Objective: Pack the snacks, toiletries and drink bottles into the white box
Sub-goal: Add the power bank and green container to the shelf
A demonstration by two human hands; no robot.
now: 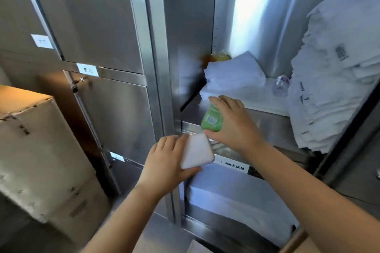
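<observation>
- Green bottle (210, 118) is clamped in the right hand (232, 123), fingers curled over its top, just above the steel shelf (271, 127) edge; this overhead grip suits lifting it clear.
- Left hand (164, 162) pinches a flat white packet (196, 151) between thumb and fingers, probably so both items travel together.
- Clear drink bottle (280, 86) lies on its side on the shelf beside folded towels (234, 76), not yet collected.
- No white box can be identified in view.

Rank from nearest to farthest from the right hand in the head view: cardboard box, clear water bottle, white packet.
1. white packet, held just left of the right hand.
2. clear water bottle, back on the shelf.
3. cardboard box, far left.
</observation>
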